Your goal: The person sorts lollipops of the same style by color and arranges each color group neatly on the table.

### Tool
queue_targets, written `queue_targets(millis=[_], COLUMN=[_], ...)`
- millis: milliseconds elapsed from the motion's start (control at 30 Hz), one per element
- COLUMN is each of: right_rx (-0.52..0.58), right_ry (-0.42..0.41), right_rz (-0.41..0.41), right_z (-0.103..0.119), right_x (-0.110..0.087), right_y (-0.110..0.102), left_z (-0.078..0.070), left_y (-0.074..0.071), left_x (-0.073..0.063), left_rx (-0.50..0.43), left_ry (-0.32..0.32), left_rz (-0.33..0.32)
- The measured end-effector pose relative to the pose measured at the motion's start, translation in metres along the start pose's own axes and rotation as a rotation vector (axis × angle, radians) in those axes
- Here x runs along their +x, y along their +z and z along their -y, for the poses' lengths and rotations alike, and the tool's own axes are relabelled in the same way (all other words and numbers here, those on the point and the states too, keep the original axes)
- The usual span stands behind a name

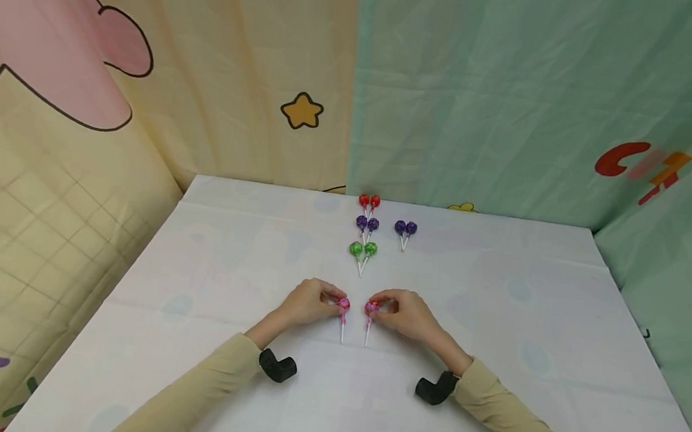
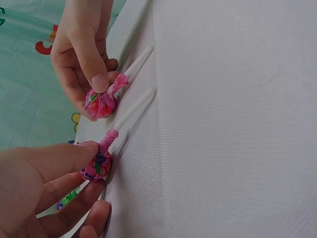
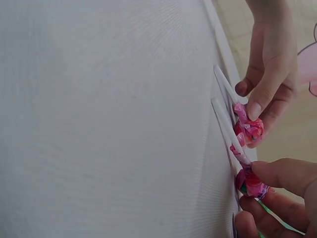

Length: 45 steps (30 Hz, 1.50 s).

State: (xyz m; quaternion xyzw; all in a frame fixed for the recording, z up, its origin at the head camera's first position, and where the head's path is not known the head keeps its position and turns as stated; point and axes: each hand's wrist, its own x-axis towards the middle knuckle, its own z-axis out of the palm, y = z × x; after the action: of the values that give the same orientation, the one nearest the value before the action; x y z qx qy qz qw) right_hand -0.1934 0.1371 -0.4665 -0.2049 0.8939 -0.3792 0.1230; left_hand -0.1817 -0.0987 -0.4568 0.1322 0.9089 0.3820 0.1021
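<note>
My left hand pinches a pink-wrapped lollipop by its round head, between thumb and fingers. Just to the right, my right hand pinches a second pink lollipop the same way. Both white sticks point back toward me, side by side with a small gap between them, low over the white table. Straight beyond the hands, two green lollipops lie with their stick ends together in a V.
Behind the green pair lie two purple lollipops, then two red lollipops near the far table edge. Another purple pair lies to the right. Printed curtains hang around the table. Each wrist carries a black device.
</note>
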Motion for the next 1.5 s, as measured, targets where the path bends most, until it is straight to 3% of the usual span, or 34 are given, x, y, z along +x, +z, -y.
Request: queue_targets(millis=[267, 533, 833, 1200, 1500], right_rx=[-0.007, 0.024, 0.038, 0.026, 0.024], right_ry=[-0.031, -0.015, 0.034, 0.052, 0.053], right_rz=[0.032, 0.035, 0.002, -0.032, -0.048], right_z=[-0.002, -0.006, -0.009, -0.01, -0.011], right_x=[0.003, 0.011, 0.025, 0.044, 0.054], right_y=[-0.001, -0.007, -0.017, -0.023, -0.021], left_z=[0.001, 0.002, 0.003, 0.001, -0.003], left_y=[0.001, -0.002, -0.006, -0.006, -0.004], left_x=[0.0, 0.005, 0.02, 0.043, 0.049], left_rx=[-0.013, -0.108, -0.14, -0.117, -0.118], left_ry=[0.002, -0.017, -0.077, -0.116, -0.12], left_rz=[-0.005, -0.039, -0.149, -0.17, -0.178])
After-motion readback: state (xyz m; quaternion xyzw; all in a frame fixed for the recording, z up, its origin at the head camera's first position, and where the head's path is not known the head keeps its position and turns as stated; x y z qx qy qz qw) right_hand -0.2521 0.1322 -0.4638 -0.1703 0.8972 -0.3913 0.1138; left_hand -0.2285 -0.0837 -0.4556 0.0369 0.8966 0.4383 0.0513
